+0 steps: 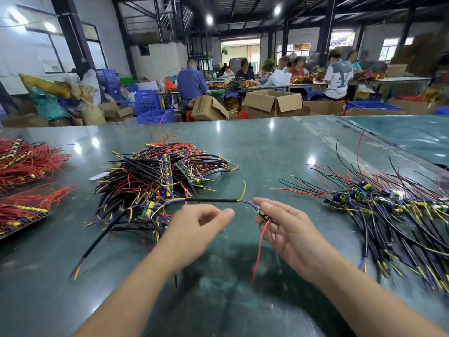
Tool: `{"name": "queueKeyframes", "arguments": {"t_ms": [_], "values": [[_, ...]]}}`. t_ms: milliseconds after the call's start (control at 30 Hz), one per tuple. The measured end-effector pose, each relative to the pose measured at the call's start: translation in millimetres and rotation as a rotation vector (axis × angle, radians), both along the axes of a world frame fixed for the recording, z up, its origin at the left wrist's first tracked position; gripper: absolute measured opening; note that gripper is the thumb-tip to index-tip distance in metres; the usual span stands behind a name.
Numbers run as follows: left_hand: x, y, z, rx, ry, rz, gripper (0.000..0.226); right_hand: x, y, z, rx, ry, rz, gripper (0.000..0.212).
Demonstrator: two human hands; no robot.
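Observation:
My right hand (284, 229) pinches a small circuit board (261, 212) between thumb and fingers. From the board a black sleeved cable (211, 200) runs left with yellow and purple leads, and a red wire (258, 251) hangs down. My left hand (199, 229) hovers just left of the board with fingers loosely curled and thumb forward; it holds nothing that I can see. Behind it lies a big tangled pile of wired boards (150, 186) on the green table (267, 154).
A second spread of wired boards (388, 207) lies at the right. Bundles of red wires (26, 161) sit at the left edge. Beyond the table stand cardboard boxes (274, 102), blue crates (148, 103) and several seated people at benches.

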State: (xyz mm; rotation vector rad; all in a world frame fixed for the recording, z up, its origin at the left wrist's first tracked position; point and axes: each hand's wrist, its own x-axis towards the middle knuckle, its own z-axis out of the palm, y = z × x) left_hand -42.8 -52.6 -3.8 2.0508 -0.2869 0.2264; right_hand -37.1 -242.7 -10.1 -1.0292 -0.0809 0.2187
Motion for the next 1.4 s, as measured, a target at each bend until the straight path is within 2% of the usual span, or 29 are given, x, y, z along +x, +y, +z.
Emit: {"name": "queueKeyframes", "arguments": {"t_ms": [67, 133, 200, 267, 333, 433, 533, 600, 733, 833, 900, 967, 1033, 1133, 1200, 1400], "values": [[-3.6, -7.5, -4.7, -0.203, 0.153, -0.065, 0.041, -1.2, 1.0, 1.3, 0.020, -0.010, 0.020, 0.030], [-5.5, -17.4, -5.9, -0.524, 0.275, -0.115, 0.040, -2.5, 2.7, 1.7, 0.010, -0.025, 0.034, 0.022], [-5.9, -25.4, -6.9, -0.763, 0.257, -0.058, 0.025, -3.4, 5.4, 2.4, 0.003, -0.015, 0.038, 0.012], [-4.9, -28.3, -8.1, -0.878, 0.184, 0.079, 0.009, -2.9, 7.9, 3.1, 0.047, 0.038, 0.046, 0.017], [-5.0, -28.3, -8.8, -0.958, 0.119, 0.164, 0.010, -3.0, 9.8, 4.5, 0.136, 0.111, 0.081, 0.019], [-7.2, -27.7, -7.3, -0.938, 0.009, 0.195, 0.008, -6.0, 11.8, 4.1, 0.235, 0.085, 0.114, 0.028], [-11.4, -30.1, -5.9, -0.784, -0.130, 0.148, 0.011, -8.7, 14.6, 4.0, 0.310, 0.027, 0.053, 0.032], [-16.0, -33.2, -5.6, -0.653, -0.195, 0.085, 0.016, -8.1, 15.1, 5.0, 0.357, 0.033, -0.004, 0.027], [-20.7, -36.3, -6.9, -0.519, -0.135, -0.071, 0.028, -5.6, 10.6, 7.2, 0.262, 0.048, -0.093, 0.020], [-19.5, -33.1, -7.3, -0.439, -0.106, -0.128, 0.037, -3.8, 7.6, 10.6, 0.267, 0.121, -0.159, 0.020], [-19.2, -30.6, -7.5, -0.463, -0.088, -0.140, 0.036, -2.7, 5.2, 12.9, 0.311, 0.180, -0.188, 0.019], [-18.3, -29.3, -7.4, -0.512, -0.065, -0.131, 0.033, -2.7, 2.1, 15.1, 0.345, 0.223, -0.127, 0.023], [-15.9, -29.0, -7.9, -0.539, -0.021, -0.112, 0.028, -4.5, 0.4, 17.1, 0.279, 0.266, -0.006, 0.025], [-14.0, -27.8, -8.0, -0.542, 0.110, -0.118, 0.015, -10.3, 4.0, 15.6, 0.076, 0.273, 0.197, 0.023], [-13.9, -26.0, -10.3, -0.522, 0.183, -0.158, 0.025, -14.3, 7.7, 13.7, -0.058, 0.222, 0.292, 0.021], [-10.4, -19.2, -10.0, -0.523, 0.256, -0.224, 0.012, -17.5, 9.4, 9.9, -0.254, 0.120, 0.364, 0.033]]}}
